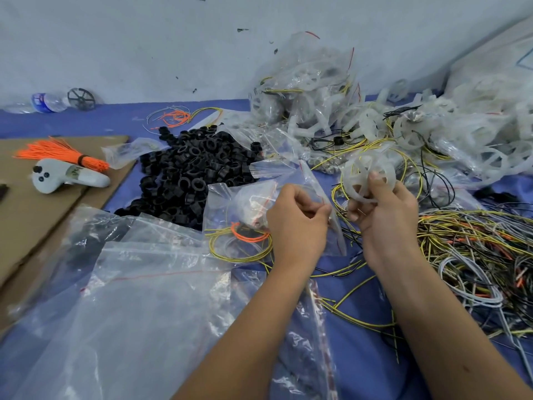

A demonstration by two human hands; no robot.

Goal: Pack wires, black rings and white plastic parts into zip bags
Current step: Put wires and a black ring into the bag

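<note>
Beside the heap of black plastic rings (184, 171), a clear zip bag (245, 209) is being pinched by the left hand (297, 223), a white spoked plastic wheel (364, 176) being gripped by the right hand's (383, 212) curled fingers.

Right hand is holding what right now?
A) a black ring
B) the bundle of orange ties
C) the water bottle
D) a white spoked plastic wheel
D: the right hand grips a white spoked plastic wheel by its rim, while the left hand pinches the zip bag.

Pale scuffed wall (144, 47) behind; blue floor covering (360, 298) (cardboard sheet (26, 215) at left).
</note>
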